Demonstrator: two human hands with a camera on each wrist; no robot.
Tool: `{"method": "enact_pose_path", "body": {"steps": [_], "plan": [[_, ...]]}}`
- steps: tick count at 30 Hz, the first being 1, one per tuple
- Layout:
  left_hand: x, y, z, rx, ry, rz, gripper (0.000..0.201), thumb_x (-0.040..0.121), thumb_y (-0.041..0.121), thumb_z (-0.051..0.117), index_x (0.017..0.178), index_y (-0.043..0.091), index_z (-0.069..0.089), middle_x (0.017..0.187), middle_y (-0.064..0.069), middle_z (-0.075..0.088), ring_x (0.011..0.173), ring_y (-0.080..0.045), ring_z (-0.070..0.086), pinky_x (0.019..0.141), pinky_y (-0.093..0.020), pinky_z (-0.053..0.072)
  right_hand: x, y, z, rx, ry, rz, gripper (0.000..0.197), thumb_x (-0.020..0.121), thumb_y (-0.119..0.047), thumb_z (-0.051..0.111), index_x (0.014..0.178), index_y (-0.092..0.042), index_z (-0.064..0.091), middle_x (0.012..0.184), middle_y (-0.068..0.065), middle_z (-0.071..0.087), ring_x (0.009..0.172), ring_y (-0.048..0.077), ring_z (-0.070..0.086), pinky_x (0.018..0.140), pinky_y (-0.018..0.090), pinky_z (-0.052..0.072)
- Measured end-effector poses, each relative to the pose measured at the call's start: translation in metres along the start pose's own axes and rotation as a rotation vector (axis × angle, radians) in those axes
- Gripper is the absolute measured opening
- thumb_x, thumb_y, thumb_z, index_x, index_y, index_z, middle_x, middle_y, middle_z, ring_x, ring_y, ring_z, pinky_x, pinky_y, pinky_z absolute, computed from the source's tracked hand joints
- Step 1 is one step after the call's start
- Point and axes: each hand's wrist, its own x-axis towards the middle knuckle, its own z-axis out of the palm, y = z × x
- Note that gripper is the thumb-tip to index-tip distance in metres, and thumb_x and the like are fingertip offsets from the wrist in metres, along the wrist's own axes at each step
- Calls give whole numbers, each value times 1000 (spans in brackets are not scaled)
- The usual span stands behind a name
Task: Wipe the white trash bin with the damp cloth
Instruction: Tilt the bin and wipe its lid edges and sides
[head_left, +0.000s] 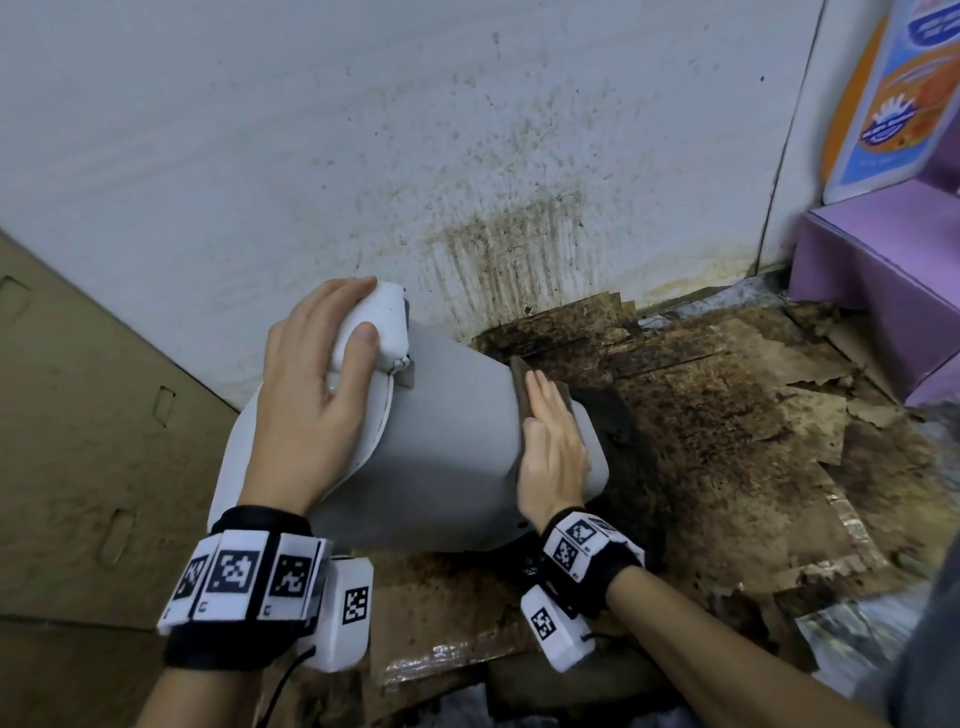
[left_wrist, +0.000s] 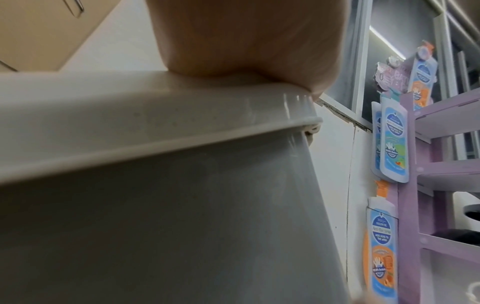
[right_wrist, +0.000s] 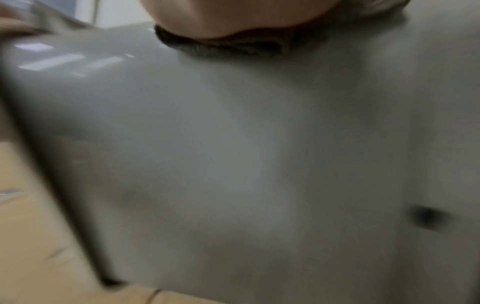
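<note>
A: What could go wrong, taken from the left?

B: The left hand is curled over the lid end of the white trash bin, fingers wrapped on the lid's raised tab. The bin is tilted off the floor, its base out past the right fingertips. If that grip is loosened on the glossy plastic, the bin could be rolled or dropped onto the stained cardboard.

A: And further right?

B: The right hand is laid flat, fingers straight, and the damp cloth is pressed against the bin's side beneath them. Nothing is clasped there, so the cloth could be slid out from under the palm during a stroke. The cloth could also be dragged onto the grime beyond the fingertips and dirt carried back onto the bin.

A: What is hidden?

B: Most of the cloth is covered by the right hand; only a dark edge is shown. The bin's underside and far side cannot be seen, so how much is wiped cannot be judged. The right wrist view is blurred; a dark spot below the palm cannot be identified.
</note>
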Motion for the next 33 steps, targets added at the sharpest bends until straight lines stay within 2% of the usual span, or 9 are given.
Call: {"method": "enact_pose_path", "body": {"steps": [7,11,15,20,23,25,27,30,33], "plan": [[-1,1,-2,-28,-1,-12,38,107,32,40,141,26,54,145,9,52,132,-7,41,110,-24,31,-7,-75,14,-2,-122,-227,66,98,-38,13,158,-15,31,166,-4,26,154,5,13,126,27,9],[1,1,-2,-39,2,-10,39,107,34,40,142,27,55,145,11,52,132,-1,40,110,-22,30,-3,-59,5,-26,-144,-296,58,105,-42,23,158,-19,32,166,-5,28,154,8,17,125,35,20],[1,2,1,-43,-1,-20,39,106,35,41,142,28,55,145,12,51,132,-1,39,110,-17,27,5,-35,-14,50,-271,-298,54,106,-42,36,158,-28,30,165,-14,25,153,2,17,125,29,18],[1,0,-1,-83,10,-58,39,105,38,41,141,32,55,145,16,51,135,-1,38,111,-16,26,15,7,-40,64,-352,-117,50,108,-35,41,156,-32,33,162,-20,25,149,-6,17,125,30,16],[1,2,0,-80,5,-49,40,105,39,41,142,31,56,145,16,51,135,-1,38,113,-23,28,15,11,-50,71,-357,-36,48,108,-27,44,155,-29,36,158,-19,29,148,-3,20,121,15,13],[1,2,1,-78,9,-45,40,105,38,41,141,29,56,145,14,51,135,0,38,114,-26,29,17,7,-52,62,-376,-19,48,108,-25,43,155,-28,36,158,-17,31,146,-4,21,109,-3,9],[1,0,1,-81,15,-48,41,105,39,40,142,29,56,146,13,52,135,-2,39,114,-28,30,19,4,-51,59,-379,-1,48,108,-23,42,155,-27,37,157,-14,33,141,-7,21,101,-9,8],[0,-1,1,-83,0,-47,44,104,43,37,143,30,53,147,13,50,137,-6,39,116,-31,30,18,-1,-49,70,-342,10,47,108,-17,39,154,-25,40,156,-11,38,137,-6,27,104,-5,12],[-1,-1,2,-82,-17,-50,47,105,45,35,147,31,48,150,14,47,140,-5,37,117,-34,30,18,-3,-48,105,-297,78,45,108,-19,36,150,-30,45,140,-4,56,120,2,48,100,14,35]]}}
